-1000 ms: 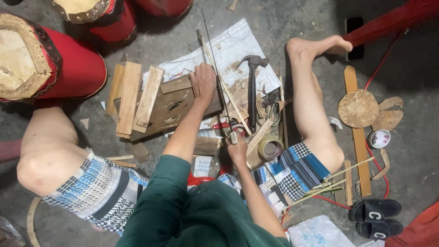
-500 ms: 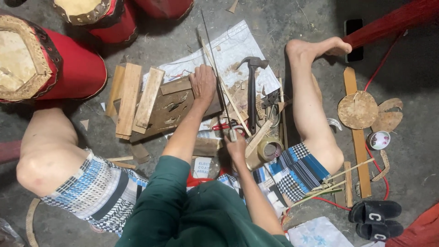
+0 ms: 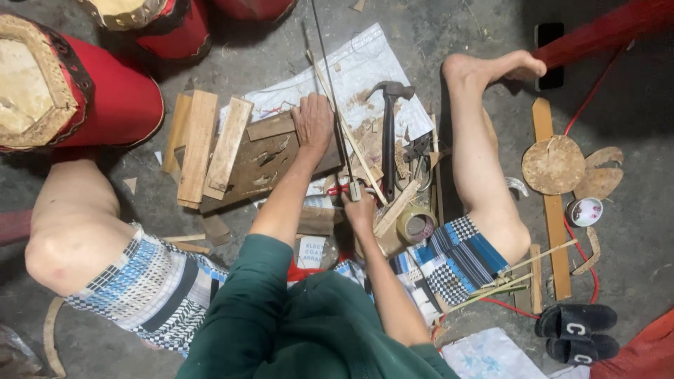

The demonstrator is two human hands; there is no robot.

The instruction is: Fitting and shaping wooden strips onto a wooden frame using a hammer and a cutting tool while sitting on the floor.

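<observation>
I sit on the floor with legs spread. My left hand (image 3: 314, 125) presses palm-down on a dark wooden board (image 3: 261, 167) and pins a long thin bamboo strip (image 3: 330, 74) that runs away from me. My right hand (image 3: 360, 209) is closed around a small tool with a red handle (image 3: 338, 189) at the strip's near end; its blade is hidden. A hammer (image 3: 388, 126) lies just right of the strip on a white printed sack (image 3: 351, 67).
Light wooden slats (image 3: 203, 144) lie left of the board. Red drums (image 3: 105, 98) stand at upper left. A tape roll (image 3: 415, 226), pliers (image 3: 418, 151), round bark discs (image 3: 553, 165), a plank (image 3: 551, 210), a small bowl (image 3: 585, 210) and black sandals (image 3: 576, 330) sit to the right.
</observation>
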